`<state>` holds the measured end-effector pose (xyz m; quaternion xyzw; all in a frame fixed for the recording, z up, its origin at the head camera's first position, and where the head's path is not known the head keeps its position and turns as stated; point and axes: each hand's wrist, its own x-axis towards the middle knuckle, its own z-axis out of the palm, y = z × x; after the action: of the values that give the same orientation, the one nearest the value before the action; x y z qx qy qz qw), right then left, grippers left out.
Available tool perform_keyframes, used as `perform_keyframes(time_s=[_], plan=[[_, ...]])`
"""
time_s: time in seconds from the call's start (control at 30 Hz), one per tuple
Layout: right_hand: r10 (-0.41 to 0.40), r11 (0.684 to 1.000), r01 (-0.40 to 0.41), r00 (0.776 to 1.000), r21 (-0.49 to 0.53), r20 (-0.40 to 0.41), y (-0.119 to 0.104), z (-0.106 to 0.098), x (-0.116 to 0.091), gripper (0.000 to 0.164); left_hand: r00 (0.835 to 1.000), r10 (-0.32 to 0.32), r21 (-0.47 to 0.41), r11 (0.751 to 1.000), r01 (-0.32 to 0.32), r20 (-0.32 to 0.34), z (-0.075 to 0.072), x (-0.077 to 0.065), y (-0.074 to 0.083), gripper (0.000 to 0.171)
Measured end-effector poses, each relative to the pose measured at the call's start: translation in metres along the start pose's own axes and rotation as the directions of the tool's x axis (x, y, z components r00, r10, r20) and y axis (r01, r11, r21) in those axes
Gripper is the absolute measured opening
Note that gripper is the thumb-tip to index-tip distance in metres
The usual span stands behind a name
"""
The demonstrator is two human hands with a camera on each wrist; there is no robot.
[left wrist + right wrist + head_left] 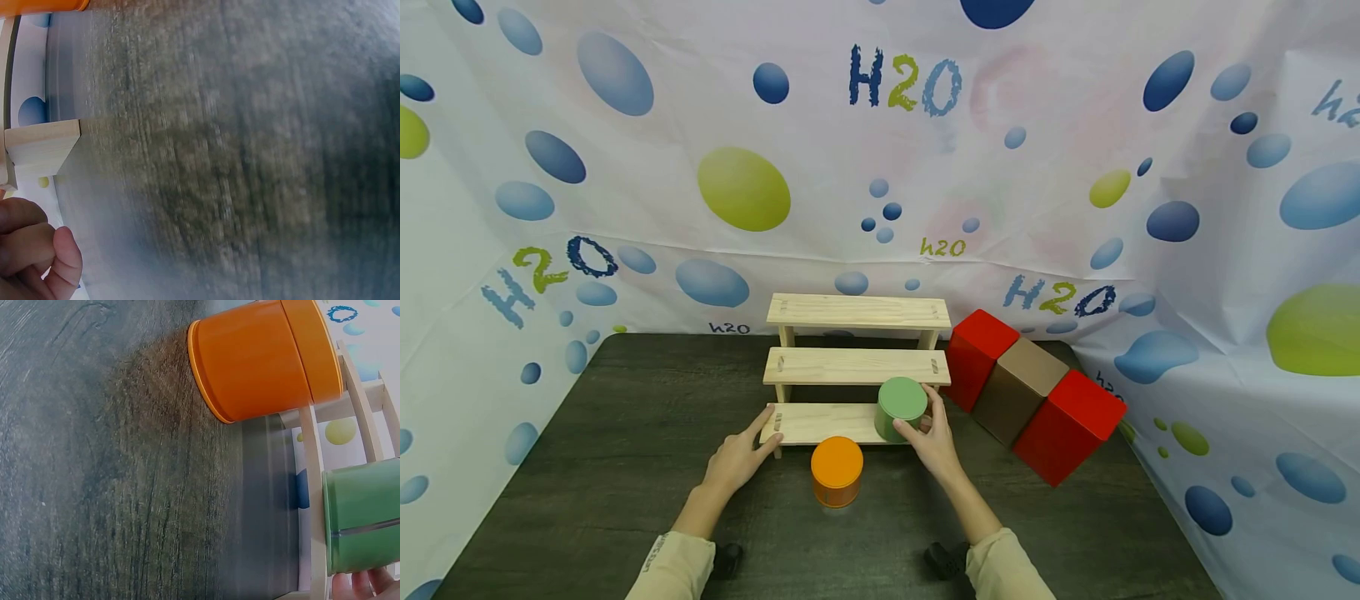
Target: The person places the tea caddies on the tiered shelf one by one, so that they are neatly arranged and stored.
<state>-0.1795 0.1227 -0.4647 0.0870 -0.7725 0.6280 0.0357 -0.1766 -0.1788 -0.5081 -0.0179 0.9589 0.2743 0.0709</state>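
Right hand (936, 450): fingers and thumb grasp the green tin (900, 410), thumb to its front, fingers round its right side. The tin stands upright, right of centre in the head frame, on the right end of the lowest step (827, 423) of the wooden stand (850, 367). In the right wrist frame, the tin's base meets the step at the lower right.

Left hand (733, 462): fingers grip the left end of the same step, forefinger at the rear edge, thumb at the front. In the left wrist frame the other fingers appear curled, lower left.

Orange tin (837, 473): upright on the bench (625, 450), below centre in the head frame, just in front of the lowest step, between the hands and clear of both.

Right of centre, a diagonal row runs down toward the right: upper red box (981, 354), brown box (1018, 392), lower red box (1067, 425). The backdrop (820, 250), white with blue and green spots, fills the upper frame.
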Motion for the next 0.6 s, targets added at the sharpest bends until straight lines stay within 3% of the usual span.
perform_keyframes(time_s=[0.6], plan=[[0.014,0.999,-0.014,1.0,0.038,0.001,0.0006,-0.0021,-0.0012,0.074,1.0,-0.008,0.012,1.0,0.008,-0.003,0.0003,0.0014,0.0,0.068]])
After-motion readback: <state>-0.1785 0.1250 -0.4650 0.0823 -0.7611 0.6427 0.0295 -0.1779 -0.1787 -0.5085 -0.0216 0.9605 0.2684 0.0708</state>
